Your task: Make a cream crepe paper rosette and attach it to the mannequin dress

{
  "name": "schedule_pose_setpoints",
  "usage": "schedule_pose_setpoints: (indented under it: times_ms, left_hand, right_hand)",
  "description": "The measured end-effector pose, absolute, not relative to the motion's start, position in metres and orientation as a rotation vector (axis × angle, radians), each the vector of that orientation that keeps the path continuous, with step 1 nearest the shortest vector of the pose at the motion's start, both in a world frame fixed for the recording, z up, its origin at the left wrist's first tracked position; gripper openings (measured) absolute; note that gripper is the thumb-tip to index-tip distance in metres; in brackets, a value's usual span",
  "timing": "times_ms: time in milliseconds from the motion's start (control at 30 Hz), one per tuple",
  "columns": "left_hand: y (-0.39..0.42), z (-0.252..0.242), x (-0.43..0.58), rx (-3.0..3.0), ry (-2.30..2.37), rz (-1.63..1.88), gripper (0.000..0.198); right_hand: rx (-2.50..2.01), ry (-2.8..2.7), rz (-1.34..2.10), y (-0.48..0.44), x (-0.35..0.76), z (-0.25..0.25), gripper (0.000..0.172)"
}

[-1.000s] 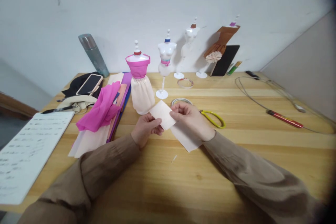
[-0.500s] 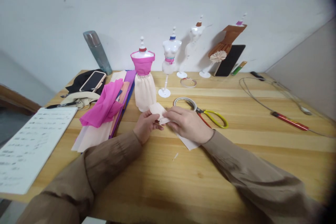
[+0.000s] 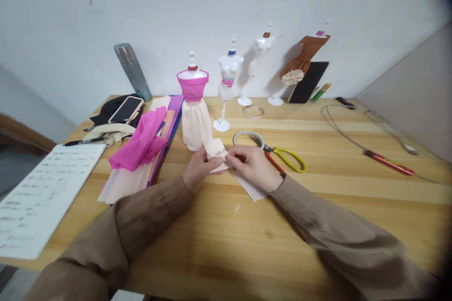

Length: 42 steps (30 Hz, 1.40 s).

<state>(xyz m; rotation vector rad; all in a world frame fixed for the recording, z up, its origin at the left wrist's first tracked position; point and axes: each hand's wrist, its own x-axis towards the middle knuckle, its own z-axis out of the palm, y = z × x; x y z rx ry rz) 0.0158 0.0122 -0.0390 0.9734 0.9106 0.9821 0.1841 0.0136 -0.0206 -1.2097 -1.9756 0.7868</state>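
- Here's the left hand point(image 3: 198, 169), thumb on top, gripping a small pale piece point(image 3: 214, 147) by its near left side.
- And the right hand point(image 3: 254, 167) has the same piece pinched at its right edge, thumb and fingers together!
- That piece sits between the two hands, just in front of the cream skirt point(image 3: 196, 124) on the pink-topped mannequin point(image 3: 192, 89); it looks bent or folded, too small to tell which.
- Below the right hand, a pale sheet point(image 3: 251, 189) on the tabletop point(image 3: 226, 254), partly hidden; whether they touch, I can't tell.
- Just beyond that hand, scissors point(image 3: 291, 160) with yellow and red handles, their blades by a roll of tape point(image 3: 236, 139).
- Over on the left, bright pink fabric point(image 3: 137, 146) lies across a stack of coloured sheets point(image 3: 173, 115).
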Motion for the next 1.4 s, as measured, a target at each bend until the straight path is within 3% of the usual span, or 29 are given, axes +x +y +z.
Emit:
schedule_pose_setpoints:
  times_ms: [200,300,867,1033,1167,1400]
  left_hand:
    - [0.010,-0.041,0.021,0.933,1.029,1.028,0.031]
    - [0.009,-0.040,0.021,0.910,1.050,1.065,0.030]
    - [0.005,-0.044,0.026,1.016,1.013,1.135,0.034]
    - [0.006,-0.045,0.026,1.032,1.018,1.127,0.033]
    - [0.006,-0.043,0.025,1.010,1.026,1.127,0.038]
    - [0.008,-0.042,0.022,0.991,1.016,1.146,0.039]
  right_hand:
    - [-1.244,-1.383,1.015,0.023,0.188,-0.026,0.009]
    - [-1.239,-1.246,1.096,0.027,0.191,-0.025,0.020]
    - [-1.146,-1.412,0.968,0.041,0.211,-0.030,0.039]
    - [-1.085,-1.467,1.186,0.042,0.213,-0.028,0.031]
    - [-1.195,-1.401,1.162,0.043,0.213,-0.024,0.025]
    - [-1.253,-1.336,1.268,0.040,0.214,-0.014,0.027]
